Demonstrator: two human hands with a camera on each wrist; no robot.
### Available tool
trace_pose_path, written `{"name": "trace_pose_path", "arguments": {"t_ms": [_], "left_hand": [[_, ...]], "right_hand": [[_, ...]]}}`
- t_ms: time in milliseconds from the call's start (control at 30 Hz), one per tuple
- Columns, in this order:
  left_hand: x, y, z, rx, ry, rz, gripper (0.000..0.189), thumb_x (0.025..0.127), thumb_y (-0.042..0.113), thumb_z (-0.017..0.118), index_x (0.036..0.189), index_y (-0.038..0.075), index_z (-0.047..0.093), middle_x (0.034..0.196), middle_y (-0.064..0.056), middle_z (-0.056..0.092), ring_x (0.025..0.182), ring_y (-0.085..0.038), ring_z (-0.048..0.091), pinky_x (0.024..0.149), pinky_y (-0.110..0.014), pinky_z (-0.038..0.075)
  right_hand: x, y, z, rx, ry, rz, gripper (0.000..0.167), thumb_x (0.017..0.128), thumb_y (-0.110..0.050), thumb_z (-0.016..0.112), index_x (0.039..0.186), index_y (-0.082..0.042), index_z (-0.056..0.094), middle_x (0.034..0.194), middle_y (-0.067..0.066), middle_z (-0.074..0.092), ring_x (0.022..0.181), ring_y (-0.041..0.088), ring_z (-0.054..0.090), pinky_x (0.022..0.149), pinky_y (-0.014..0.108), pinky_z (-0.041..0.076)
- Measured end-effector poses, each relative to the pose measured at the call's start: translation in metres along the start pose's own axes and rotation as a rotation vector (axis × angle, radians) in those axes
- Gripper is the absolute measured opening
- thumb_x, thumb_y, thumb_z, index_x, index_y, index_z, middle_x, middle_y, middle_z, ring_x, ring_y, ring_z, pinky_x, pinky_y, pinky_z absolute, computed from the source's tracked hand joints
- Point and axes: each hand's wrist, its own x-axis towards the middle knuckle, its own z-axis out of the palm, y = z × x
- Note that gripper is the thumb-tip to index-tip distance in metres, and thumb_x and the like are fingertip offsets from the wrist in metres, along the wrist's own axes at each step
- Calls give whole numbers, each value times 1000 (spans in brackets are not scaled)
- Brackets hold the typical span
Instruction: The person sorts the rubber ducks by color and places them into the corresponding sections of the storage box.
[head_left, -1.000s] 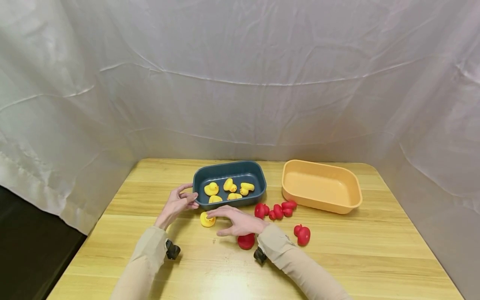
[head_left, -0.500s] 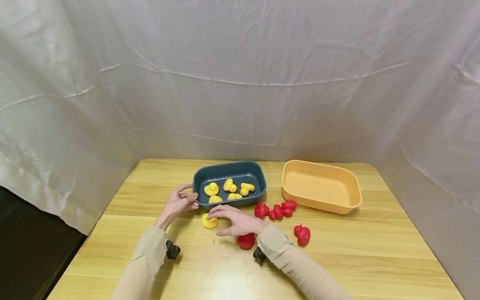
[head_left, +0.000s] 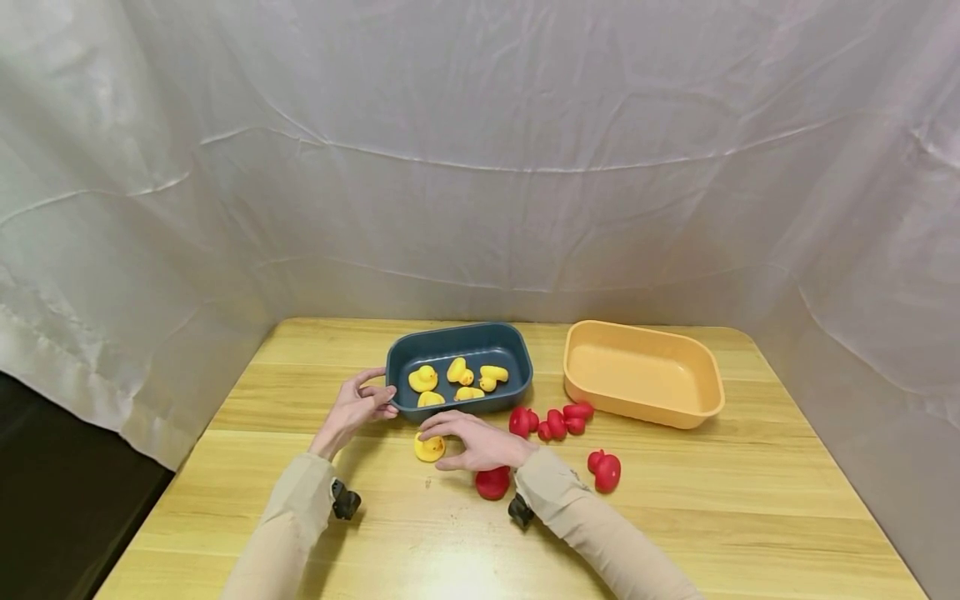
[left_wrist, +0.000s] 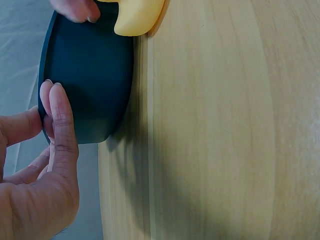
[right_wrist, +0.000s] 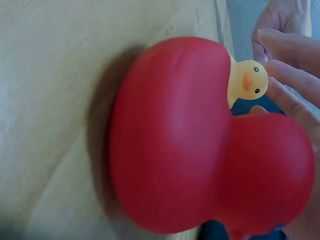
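Observation:
At the left end of the dark blue bin (head_left: 497, 403), my left hand (head_left: 352, 411) pinches the rim between thumb and fingers. Several yellow rubber ducks (head_left: 423, 378) lie inside that bin. My right hand (head_left: 477, 442) reaches in from the right with its fingers loosely extended over one yellow rubber duck (head_left: 431, 451) on the table in front of the bin. In the right wrist view the fingertips are right at this duck's head (right_wrist: 250, 81). A red rubber duck (right_wrist: 167, 140) fills much of that view and sits below the right wrist, partly hidden in the head view.
An orange bin (head_left: 637, 367) stands at the back right with nothing in it. More red rubber ducks (head_left: 556, 423) lie in front of the two bins, and another red duck (head_left: 606, 472) is farther right. Pale fabric (head_left: 480, 208) hangs behind the wooden table (head_left: 735, 517).
The yellow duck by my right hand has shifted to the right across the table, in toward the palm. The right hand has barely moved, and the left hand stays on the rim.

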Motion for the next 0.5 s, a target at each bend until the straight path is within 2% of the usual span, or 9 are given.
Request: {"name": "trace_pose_path", "arguments": {"t_ms": [200, 500], "left_hand": [[1, -1, 0, -6, 0, -1, 60, 101, 8, 59, 152, -6, 30, 90, -5, 71, 68, -6, 69, 75, -28, 64], [1, -2, 0, -7, -2, 8, 59, 101, 7, 58, 152, -7, 31, 89, -4, 71, 68, -6, 69, 76, -30, 64]], "right_hand": [[-1, 0, -1, -10, 3, 1, 40, 94, -20, 72, 132, -10, 65, 140, 3, 60, 136, 21, 50, 120, 35, 38], [-3, 3, -2, -14, 14, 59, 35, 92, -16, 74, 127, -11, 69, 129, 1, 64, 129, 20, 53, 116, 37, 43]]}}
